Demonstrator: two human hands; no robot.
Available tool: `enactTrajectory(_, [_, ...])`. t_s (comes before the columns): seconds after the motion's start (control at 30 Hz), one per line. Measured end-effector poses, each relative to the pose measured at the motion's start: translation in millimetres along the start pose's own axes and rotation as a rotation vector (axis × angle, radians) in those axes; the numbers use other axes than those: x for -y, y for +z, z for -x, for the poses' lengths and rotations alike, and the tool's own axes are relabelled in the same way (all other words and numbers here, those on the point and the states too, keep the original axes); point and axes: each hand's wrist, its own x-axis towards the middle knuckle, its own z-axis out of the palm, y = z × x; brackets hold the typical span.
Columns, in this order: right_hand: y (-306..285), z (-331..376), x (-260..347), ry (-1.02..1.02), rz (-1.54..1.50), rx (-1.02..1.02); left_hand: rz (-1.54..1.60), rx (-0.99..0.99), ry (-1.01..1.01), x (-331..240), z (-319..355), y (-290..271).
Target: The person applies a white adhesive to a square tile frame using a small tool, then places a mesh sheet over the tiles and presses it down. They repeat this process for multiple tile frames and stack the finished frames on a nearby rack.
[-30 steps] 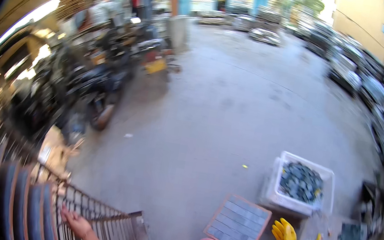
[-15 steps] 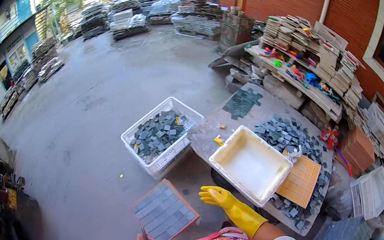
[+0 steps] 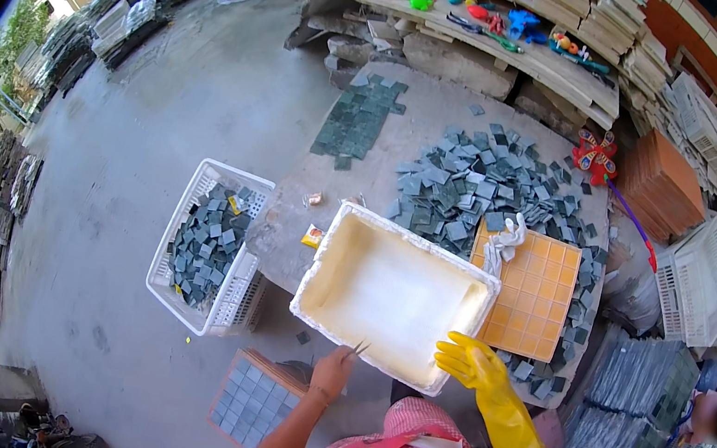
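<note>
My bare left hand (image 3: pixel 332 372) is closed around thin, pointed metal tweezers (image 3: pixel 360 349), held at the near edge of a white foam box (image 3: pixel 398 272). The box has a yellowish lining and shows no pieces inside. At its near right corner is my right hand (image 3: pixel 469 364) in a yellow rubber glove, fingers stretched out to the left; whether they touch the rim I cannot tell. An orange grid tray (image 3: pixel 251 399) filled with grey square tiles lies low, left of my left forearm. Right of the box, a bare orange grid tray (image 3: pixel 535 294) rests on loose tiles.
A heap of grey tiles (image 3: pixel 478 182) and a laid-out patch (image 3: pixel 361 121) cover parts of the worktable (image 3: pixel 281 240). A white crate (image 3: pixel 198 321) of tiles stands left. White crumpled gloves (image 3: pixel 504 242) lie on the bare tray. Toys sit on a far shelf (image 3: pixel 499 49).
My view has turned right and closer to the table. My left hand, with the tweezers, has left the tiled tray for the foam box; my gloved hand has moved to its near right corner.
</note>
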Motion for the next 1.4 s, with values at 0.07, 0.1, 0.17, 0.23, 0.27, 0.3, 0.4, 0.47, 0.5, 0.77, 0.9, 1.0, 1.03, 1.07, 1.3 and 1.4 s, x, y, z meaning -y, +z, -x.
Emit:
enactTrajectory(0.07, [-19.8,8.9,8.7,0.010,-0.067,-0.097,-0.071,0.122,-0.069,-17.4,-50.5,31.6])
enactTrajectory(0.1, [-27.6,10.4,11.4,0.015,-0.099,-0.142,-0.108,0.188,-0.097,-25.8,-72.4,44.5])
enactTrajectory(0.17, [-38.0,9.0,10.6,0.031,-0.086,-0.154,-0.150,0.237,0.000,-23.1,-108.4,76.0])
enactTrajectory(0.23, [-34.6,8.4,17.7,0.073,-0.038,-0.219,-0.203,0.315,0.012,-38.1,-140.6,95.2])
enactTrajectory(0.27, [-34.4,5.5,20.2,0.100,-0.031,-0.229,-0.253,0.321,0.038,-41.1,-154.2,102.5])
enactTrajectory(0.3, [-33.6,0.8,22.0,0.129,-0.021,-0.234,-0.282,0.342,0.048,-42.3,-166.6,105.7])
enactTrajectory(0.4, [-32.1,-12.7,27.3,0.163,-0.047,-0.274,-0.368,0.405,0.087,-42.4,-194.7,115.7])
enactTrajectory(0.47, [-34.2,-19.8,31.9,0.178,-0.069,-0.305,-0.382,0.415,0.081,-44.9,-205.0,120.6])
enactTrajectory(0.5, [-36.1,-22.4,33.2,0.177,-0.076,-0.304,-0.388,0.414,0.080,-44.3,-208.5,122.2])
enactTrajectory(0.77, [-52.3,-38.7,37.8,0.158,-0.081,-0.320,-0.187,0.503,0.240,-59.9,-216.2,125.6])
enactTrajectory(0.9, [-50.6,-37.7,38.7,0.156,-0.094,-0.316,-0.259,0.418,0.166,-60.9,-215.8,132.0])
enactTrajectory(1.0, [-45.6,-34.9,37.5,0.143,-0.088,-0.302,-0.312,0.363,0.117,-56.8,-214.4,128.5])
enactTrajectory(1.03, [-43.7,-35.5,37.3,0.142,-0.086,-0.290,-0.320,0.358,0.115,-57.1,-214.9,129.7])
enactTrajectory(1.07, [-41.7,-36.2,37.3,0.141,-0.084,-0.279,-0.327,0.354,0.114,-56.9,-215.9,129.7])
enactTrajectory(1.3, [-47.1,-38.8,31.8,0.130,-0.087,-0.305,-0.259,0.375,0.233,-44.0,-221.5,123.9])
enactTrajectory(1.4, [-53.3,-39.9,30.4,0.142,-0.130,-0.312,-0.197,0.379,0.235,-41.3,-219.4,122.0])
